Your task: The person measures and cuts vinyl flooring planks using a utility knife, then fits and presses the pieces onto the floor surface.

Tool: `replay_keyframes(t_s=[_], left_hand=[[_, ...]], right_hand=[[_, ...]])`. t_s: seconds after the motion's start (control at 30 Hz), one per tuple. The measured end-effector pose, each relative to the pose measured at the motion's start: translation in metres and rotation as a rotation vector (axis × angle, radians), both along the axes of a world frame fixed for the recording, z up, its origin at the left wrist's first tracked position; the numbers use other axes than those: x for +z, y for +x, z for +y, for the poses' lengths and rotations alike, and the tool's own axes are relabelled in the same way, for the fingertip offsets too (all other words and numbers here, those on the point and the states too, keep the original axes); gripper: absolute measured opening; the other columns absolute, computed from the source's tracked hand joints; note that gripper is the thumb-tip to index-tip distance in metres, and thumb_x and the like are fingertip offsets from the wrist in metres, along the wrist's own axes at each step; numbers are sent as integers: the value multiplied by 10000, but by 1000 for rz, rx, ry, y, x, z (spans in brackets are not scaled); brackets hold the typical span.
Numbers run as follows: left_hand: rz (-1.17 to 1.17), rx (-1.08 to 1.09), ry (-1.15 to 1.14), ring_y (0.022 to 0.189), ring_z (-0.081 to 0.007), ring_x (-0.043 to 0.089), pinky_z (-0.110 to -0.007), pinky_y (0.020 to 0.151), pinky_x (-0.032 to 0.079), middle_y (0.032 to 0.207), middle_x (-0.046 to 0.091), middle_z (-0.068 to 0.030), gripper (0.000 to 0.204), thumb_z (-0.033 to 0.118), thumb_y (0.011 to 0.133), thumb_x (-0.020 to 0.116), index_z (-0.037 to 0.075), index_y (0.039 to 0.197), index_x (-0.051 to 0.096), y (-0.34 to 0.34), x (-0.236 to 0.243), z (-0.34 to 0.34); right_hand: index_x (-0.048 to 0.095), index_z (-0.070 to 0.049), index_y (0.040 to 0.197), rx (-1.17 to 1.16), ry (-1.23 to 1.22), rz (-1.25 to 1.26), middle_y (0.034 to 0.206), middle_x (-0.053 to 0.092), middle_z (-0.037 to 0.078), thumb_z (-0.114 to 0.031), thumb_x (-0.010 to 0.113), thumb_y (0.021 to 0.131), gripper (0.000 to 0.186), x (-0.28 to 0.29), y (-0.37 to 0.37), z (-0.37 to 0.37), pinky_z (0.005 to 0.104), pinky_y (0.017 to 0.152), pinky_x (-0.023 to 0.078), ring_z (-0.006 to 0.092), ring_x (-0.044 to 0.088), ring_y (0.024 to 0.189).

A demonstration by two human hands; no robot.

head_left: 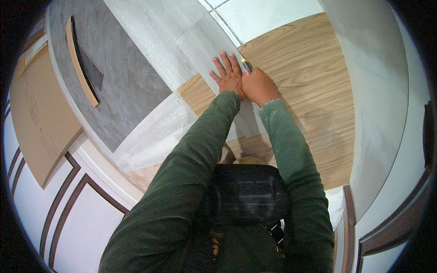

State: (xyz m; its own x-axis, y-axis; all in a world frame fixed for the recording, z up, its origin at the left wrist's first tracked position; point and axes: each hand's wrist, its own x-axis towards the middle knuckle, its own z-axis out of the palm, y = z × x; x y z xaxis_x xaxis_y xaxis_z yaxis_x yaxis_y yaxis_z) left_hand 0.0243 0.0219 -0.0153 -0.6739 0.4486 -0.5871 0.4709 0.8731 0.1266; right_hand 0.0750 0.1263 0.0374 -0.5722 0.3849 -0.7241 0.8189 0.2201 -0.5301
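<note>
My left hand (231, 81) lies flat with its fingers spread on a grey wood-look plank (205, 41). Right beside it, my right hand (259, 86) is closed around a slim utility knife (246, 66) with a dark body and a yellow end. Its blade is hidden under the hand. The two hands touch or nearly touch near the wrist of the left one. Under and to the right of my right hand spreads a brown wood-grain floor covering (314, 77), whose edge meets the grey plank.
Pale tiles (268, 16) show at the far side. A dark grey sheet (123, 59) at left bears a curved strip (82, 63) and a dark offcut. A small brown wood-look piece (196, 94) lies left of my hands. Cardboard (43, 113) leans at left; a pale wall (375, 91) stands right.
</note>
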Motion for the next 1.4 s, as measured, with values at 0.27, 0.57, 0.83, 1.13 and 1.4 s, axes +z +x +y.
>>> replay_keyframes(t_s=[0.27,0.57,0.83,1.13,1.4], left_hand=[[65,24,40,1440,-492,-186,-711,1089,-59,1593,-159,-256,1098,535,835,614,6,1542,-39,1,-6,-6],[-7,-22,-59,1420,-499,-233,-730,1067,-81,1578,-191,-273,1532,597,526,874,-18,1521,-115,1,14,3],[-26,-5,-33,1429,-476,-234,-719,1079,-69,1579,-183,-276,1601,621,445,903,-5,1530,-94,0,18,3],[-8,-17,-4,1423,-472,-253,-725,1071,-70,1578,-177,-281,1619,644,411,902,5,1537,-71,-1,12,1],[-8,-21,15,1412,-473,-280,-729,1062,-81,1572,-202,-282,1674,644,364,911,10,1530,-109,0,7,1]], right_hand=[[631,86,961,28,19,18,958,649,326,-347,518,947,448,3,15,-5,538,808,502,488,635,922],[635,59,951,69,74,-45,949,660,293,-375,553,939,442,-2,60,-14,523,799,519,460,651,901],[630,59,948,6,58,-75,949,663,288,-384,557,936,449,0,83,-18,521,792,521,455,654,906],[637,46,977,-1,77,-42,965,661,273,-355,584,921,408,-3,94,-20,524,792,516,443,650,926],[627,48,987,40,84,-61,977,660,273,-350,581,921,405,-1,109,-23,524,785,519,449,650,909]])
